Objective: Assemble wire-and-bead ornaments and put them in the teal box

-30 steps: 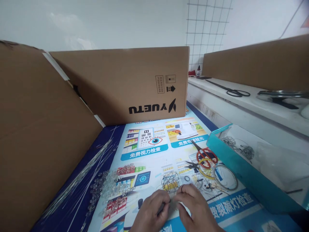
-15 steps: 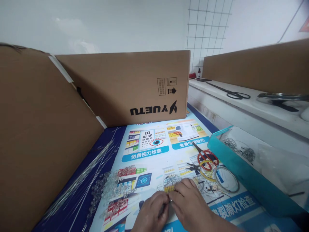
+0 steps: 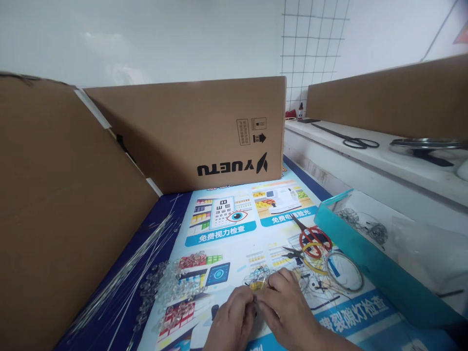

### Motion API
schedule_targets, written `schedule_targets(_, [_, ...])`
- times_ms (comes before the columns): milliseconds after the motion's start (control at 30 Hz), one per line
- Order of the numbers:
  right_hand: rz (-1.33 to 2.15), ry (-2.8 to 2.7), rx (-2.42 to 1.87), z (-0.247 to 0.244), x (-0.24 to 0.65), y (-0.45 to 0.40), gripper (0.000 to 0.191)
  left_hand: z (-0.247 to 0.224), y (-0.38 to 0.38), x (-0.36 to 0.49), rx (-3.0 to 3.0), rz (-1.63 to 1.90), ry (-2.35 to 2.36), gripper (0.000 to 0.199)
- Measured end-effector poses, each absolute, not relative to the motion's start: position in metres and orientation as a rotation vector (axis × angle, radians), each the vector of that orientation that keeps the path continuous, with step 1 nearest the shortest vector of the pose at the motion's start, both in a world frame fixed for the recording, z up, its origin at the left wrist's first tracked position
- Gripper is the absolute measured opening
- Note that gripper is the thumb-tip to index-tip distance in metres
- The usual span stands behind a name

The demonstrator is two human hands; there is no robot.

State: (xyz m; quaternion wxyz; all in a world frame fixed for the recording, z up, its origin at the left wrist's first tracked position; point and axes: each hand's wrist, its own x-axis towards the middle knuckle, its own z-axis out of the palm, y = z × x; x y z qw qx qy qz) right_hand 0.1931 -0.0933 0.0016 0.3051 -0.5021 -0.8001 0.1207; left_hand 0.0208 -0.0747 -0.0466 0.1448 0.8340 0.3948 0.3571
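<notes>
Near the bottom centre my left hand [image 3: 234,317] and my right hand [image 3: 288,307] meet, fingers pinched together. Something small and thin, perhaps wire, sits between the fingertips; the fingers mostly cover it. Just beyond them lies a tangle of thin wire [image 3: 258,276] on the printed sheet [image 3: 234,248]. To the right of my right hand are red-handled scissors [image 3: 314,241], yellow-handled pliers [image 3: 310,258] and a ring of coiled wire [image 3: 343,271]. Clear beads [image 3: 171,285] are spread to the left of my left hand.
Long straight wires [image 3: 124,270] lie on the dark blue cloth at left. A teal box [image 3: 369,263] with wire coils and plastic bags stands at right. Cardboard panels [image 3: 175,131] wall the back and left. Black scissors [image 3: 351,139] rest on the white ledge.
Both hands stay together near the same spot, with small shifts of the fingers. My left hand has turned slightly, and the fingertips are pressed closer together.
</notes>
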Motion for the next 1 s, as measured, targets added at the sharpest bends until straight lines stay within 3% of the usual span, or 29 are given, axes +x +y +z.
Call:
schedule_targets(233, [0.344, -2.034, -1.268, 0.003, 0.194, -0.095, 0.015, -0.055, -0.079, 0.028, 2.276, 1.157, 1.198, 0.019])
schedule_targets(1000, [0.410, -1.937, -1.211, -0.004, 0.192, -0.090, 0.018, -0.057, -0.082, 0.029, 2.185, 1.033, 1.159, 0.019])
